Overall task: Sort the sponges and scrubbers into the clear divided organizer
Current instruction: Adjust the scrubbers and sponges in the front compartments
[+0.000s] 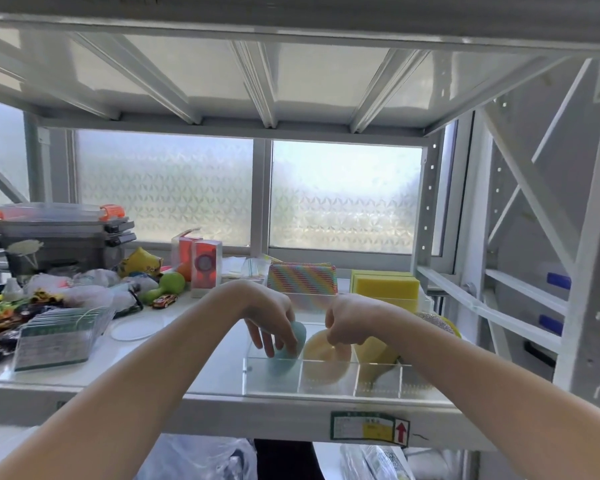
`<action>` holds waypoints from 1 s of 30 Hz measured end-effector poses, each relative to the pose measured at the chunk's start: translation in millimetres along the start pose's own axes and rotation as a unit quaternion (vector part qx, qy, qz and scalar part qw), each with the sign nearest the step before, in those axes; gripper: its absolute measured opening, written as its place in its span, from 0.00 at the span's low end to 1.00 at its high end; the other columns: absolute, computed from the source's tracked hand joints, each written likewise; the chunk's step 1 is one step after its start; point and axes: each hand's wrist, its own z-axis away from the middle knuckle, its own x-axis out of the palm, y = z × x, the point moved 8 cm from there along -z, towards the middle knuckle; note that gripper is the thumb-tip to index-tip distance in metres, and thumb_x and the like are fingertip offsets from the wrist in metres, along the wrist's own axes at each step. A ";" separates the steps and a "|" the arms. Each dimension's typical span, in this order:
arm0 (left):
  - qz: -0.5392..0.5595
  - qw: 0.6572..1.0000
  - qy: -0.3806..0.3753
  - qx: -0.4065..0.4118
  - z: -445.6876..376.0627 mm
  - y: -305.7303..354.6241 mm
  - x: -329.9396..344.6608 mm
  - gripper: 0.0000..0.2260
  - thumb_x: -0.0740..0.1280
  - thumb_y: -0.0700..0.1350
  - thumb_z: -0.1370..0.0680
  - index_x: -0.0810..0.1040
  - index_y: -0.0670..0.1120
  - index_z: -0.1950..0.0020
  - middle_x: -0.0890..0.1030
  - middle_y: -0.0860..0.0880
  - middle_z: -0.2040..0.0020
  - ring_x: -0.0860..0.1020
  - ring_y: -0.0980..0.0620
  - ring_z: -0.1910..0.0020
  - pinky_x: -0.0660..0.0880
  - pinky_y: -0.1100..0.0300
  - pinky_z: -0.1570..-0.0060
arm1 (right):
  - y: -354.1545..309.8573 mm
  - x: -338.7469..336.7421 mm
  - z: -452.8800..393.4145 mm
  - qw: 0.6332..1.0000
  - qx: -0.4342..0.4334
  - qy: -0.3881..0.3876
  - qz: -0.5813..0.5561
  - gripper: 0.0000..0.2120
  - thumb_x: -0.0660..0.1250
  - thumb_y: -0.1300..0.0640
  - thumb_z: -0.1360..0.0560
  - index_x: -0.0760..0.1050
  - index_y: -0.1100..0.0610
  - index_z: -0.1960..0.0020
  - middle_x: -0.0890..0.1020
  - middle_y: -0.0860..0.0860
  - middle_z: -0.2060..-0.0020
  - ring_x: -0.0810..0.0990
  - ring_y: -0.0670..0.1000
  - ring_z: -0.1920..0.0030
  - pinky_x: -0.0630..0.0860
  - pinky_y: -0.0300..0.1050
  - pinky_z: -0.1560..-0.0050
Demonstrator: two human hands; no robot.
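Note:
The clear divided organizer (326, 379) stands on the white shelf, front right. My left hand (274, 317) grips a teal round scrubber (286, 355) standing in the leftmost front compartment. My right hand (349, 322) pinches the top of a pale yellow round scrubber (321, 348) in the compartment beside it. A brighter yellow scrubber (374, 351) sits one compartment further right. Behind them, a stack of rainbow-striped cloths (302, 280) and yellow block sponges (387, 287) stand upright in the back compartments. A silvery metal scrubber (437, 322) shows at the right edge.
Left of the organizer lie a clear round lid (134, 329), a stack of clear packets (61, 336), toy cars (165, 300), a green dumbbell (165, 285), red boxes (205, 265) and grey bins (63, 240). The upper shelf hangs low overhead. White rack posts (586, 306) rise at right.

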 end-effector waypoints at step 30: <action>-0.057 0.996 0.069 0.029 4.9 6.4 -9.9 0.28 0.71 0.53 0.27 0.70 0.48 0.30 0.76 0.48 0.34 0.75 0.51 0.39 0.72 0.59 0.38 | -20.6 7.4 12.5 0.993 -0.067 -0.032 0.095 0.25 0.67 0.46 0.25 0.75 0.61 0.35 0.79 0.57 0.39 0.78 0.56 0.40 0.75 0.48 0.41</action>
